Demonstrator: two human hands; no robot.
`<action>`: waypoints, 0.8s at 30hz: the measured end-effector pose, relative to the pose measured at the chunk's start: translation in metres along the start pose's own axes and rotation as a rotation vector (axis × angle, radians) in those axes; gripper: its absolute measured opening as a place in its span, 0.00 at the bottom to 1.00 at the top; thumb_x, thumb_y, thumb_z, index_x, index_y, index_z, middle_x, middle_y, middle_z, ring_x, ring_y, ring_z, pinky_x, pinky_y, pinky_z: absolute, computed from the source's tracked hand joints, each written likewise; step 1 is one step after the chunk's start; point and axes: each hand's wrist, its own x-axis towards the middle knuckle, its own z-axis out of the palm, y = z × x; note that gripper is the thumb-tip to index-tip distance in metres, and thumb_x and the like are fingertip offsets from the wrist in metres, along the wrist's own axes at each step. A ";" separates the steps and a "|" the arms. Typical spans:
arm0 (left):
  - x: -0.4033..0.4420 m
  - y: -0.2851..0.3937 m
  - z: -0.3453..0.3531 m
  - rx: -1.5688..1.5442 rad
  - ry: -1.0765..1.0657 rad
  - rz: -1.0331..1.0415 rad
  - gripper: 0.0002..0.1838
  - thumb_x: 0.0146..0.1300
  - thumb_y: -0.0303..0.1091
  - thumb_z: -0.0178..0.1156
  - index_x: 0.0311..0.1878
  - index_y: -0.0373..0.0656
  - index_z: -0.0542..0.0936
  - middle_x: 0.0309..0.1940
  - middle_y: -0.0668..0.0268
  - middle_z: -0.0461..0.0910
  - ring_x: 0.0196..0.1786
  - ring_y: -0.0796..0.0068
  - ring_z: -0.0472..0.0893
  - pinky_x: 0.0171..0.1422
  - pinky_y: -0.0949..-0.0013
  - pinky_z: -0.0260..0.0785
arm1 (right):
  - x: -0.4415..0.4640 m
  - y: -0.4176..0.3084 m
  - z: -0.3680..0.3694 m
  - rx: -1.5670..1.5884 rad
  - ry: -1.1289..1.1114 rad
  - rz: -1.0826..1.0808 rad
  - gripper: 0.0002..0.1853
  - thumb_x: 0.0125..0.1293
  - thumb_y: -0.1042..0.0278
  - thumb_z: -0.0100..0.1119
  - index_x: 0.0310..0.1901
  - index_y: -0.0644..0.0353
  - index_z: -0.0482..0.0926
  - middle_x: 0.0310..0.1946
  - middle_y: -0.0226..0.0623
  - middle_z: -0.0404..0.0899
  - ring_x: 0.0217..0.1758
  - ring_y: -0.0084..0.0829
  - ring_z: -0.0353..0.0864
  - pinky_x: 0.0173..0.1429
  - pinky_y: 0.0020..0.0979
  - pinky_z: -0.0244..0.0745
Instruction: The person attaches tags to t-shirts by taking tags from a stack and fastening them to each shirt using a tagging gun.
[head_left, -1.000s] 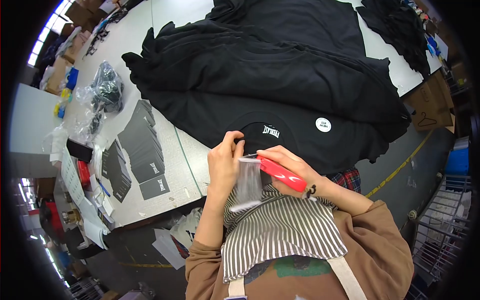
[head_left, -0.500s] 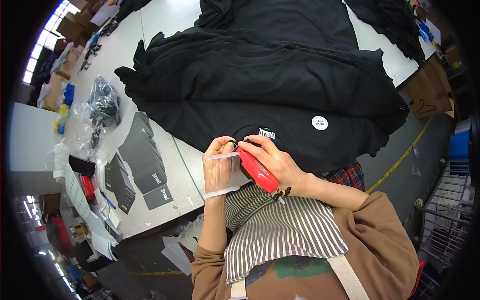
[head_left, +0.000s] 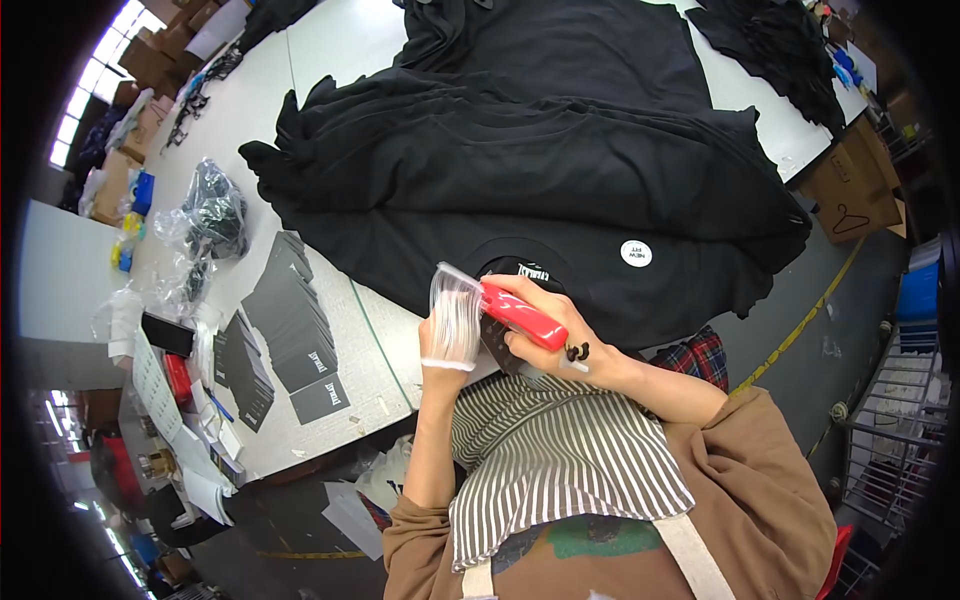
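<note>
My right hand is wrapped round a red tagging gun, whose tip points up and left at the shirt's neckline. A clip of clear plastic fasteners hangs from the gun and covers much of my left hand; what those fingers hold is hidden. Beneath both hands, a dark tag shows beside the gun. The top black shirt of a spread pile bears a round white sticker and a white neck print.
Fanned dark grey cards lie on the white table at the left. Further left are a plastic-wrapped bundle, papers and a red object. A cardboard box and a wire rack stand at the right.
The gun has shifted left from its earliest position and tilted flatter since the middle frame. The fastener clip swung across my left hand. A dark tag now shows below the gun.
</note>
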 end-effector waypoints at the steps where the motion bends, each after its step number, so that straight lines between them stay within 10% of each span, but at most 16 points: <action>1: 0.002 0.004 -0.001 -0.011 -0.004 -0.032 0.07 0.54 0.23 0.57 0.37 0.37 0.79 0.24 0.64 0.78 0.23 0.77 0.71 0.29 0.74 0.64 | 0.000 -0.001 0.000 0.076 0.005 0.042 0.31 0.48 0.83 0.55 0.59 0.62 0.67 0.43 0.40 0.78 0.31 0.29 0.76 0.37 0.26 0.72; 7: -0.005 0.003 -0.025 0.102 -0.161 -0.100 0.07 0.58 0.24 0.56 0.39 0.35 0.80 0.23 0.64 0.76 0.21 0.76 0.67 0.28 0.73 0.61 | -0.006 -0.022 -0.025 0.228 -0.063 0.165 0.29 0.50 0.81 0.54 0.58 0.62 0.69 0.43 0.36 0.79 0.34 0.24 0.76 0.40 0.25 0.72; 9: -0.007 0.002 -0.047 -0.368 -0.156 -0.642 0.06 0.59 0.24 0.56 0.37 0.35 0.81 0.21 0.67 0.74 0.22 0.78 0.66 0.29 0.76 0.59 | -0.007 -0.046 -0.056 0.464 -0.017 0.224 0.29 0.51 0.78 0.58 0.59 0.62 0.70 0.51 0.41 0.77 0.48 0.33 0.79 0.53 0.30 0.73; 10: -0.010 -0.006 -0.053 -0.365 -0.156 -0.511 0.05 0.59 0.24 0.56 0.35 0.35 0.81 0.20 0.69 0.72 0.22 0.79 0.65 0.29 0.77 0.58 | -0.005 -0.042 -0.063 0.466 -0.015 0.224 0.29 0.51 0.78 0.58 0.59 0.62 0.70 0.51 0.41 0.77 0.48 0.33 0.79 0.53 0.30 0.73; 14: 0.010 -0.009 -0.075 -0.493 -0.195 -0.672 0.05 0.63 0.27 0.54 0.33 0.38 0.78 0.17 0.75 0.67 0.19 0.87 0.60 0.25 0.82 0.52 | 0.007 -0.028 -0.091 -0.204 -0.551 -0.497 0.28 0.49 0.70 0.65 0.54 0.62 0.72 0.50 0.46 0.77 0.46 0.37 0.80 0.46 0.31 0.76; 19: 0.055 -0.007 -0.031 -1.048 -0.432 -1.054 0.06 0.66 0.29 0.52 0.32 0.40 0.75 0.13 0.77 0.62 0.14 0.90 0.53 0.17 0.81 0.45 | -0.001 -0.057 -0.089 -1.030 -0.936 -0.145 0.25 0.45 0.64 0.69 0.46 0.62 0.76 0.40 0.42 0.79 0.35 0.37 0.77 0.38 0.28 0.73; 24: 0.066 0.022 0.002 -1.271 -0.397 -1.271 0.06 0.67 0.30 0.52 0.34 0.40 0.74 0.15 0.73 0.66 0.15 0.88 0.56 0.17 0.82 0.48 | -0.036 -0.108 -0.096 -1.239 -0.840 -0.310 0.22 0.41 0.64 0.70 0.40 0.59 0.78 0.33 0.38 0.79 0.31 0.34 0.75 0.32 0.29 0.71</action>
